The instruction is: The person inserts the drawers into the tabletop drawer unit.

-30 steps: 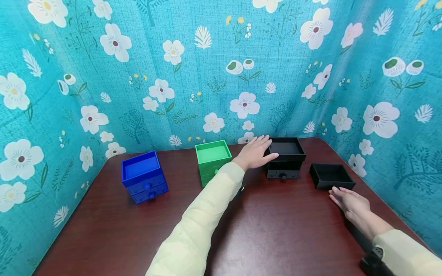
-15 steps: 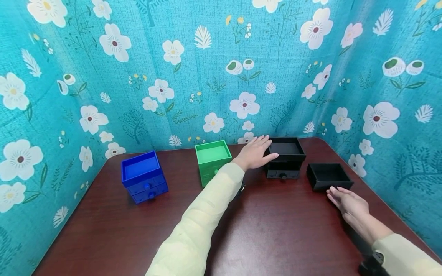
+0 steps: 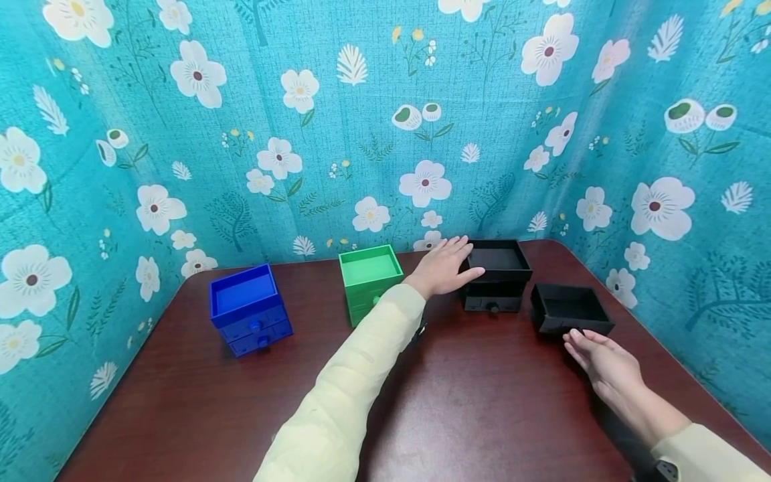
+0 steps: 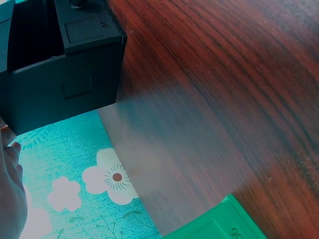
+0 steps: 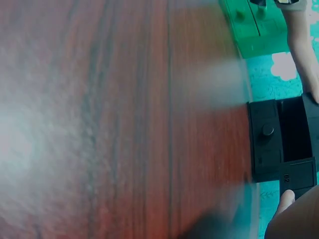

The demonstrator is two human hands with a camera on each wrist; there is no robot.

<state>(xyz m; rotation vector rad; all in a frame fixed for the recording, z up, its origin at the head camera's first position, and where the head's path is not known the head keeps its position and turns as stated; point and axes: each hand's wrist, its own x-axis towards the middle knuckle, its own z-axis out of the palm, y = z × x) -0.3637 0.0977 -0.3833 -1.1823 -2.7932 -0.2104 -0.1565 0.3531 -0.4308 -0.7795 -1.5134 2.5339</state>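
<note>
A small black drawer cabinet stands at the back right of the table, an empty upper slot showing in its front. My left hand rests against its left side, fingers straight. In the left wrist view that hand lies beside the cabinet wall. To the cabinet's right, my right hand pinches the front of a loose black drawer, slightly tilted. The right wrist view shows this drawer overlapping the cabinet front from that angle; the right thumb is on it.
Left of the black cabinet is a green drawer cabinet, partly hidden by my left sleeve. Farther left stands a blue drawer cabinet, slightly turned. A flowered teal curtain hangs behind the brown table.
My right hand has carried the black drawer a little to the left, nearer the black cabinet, and the drawer has tilted slightly. My left hand has stayed in place.
</note>
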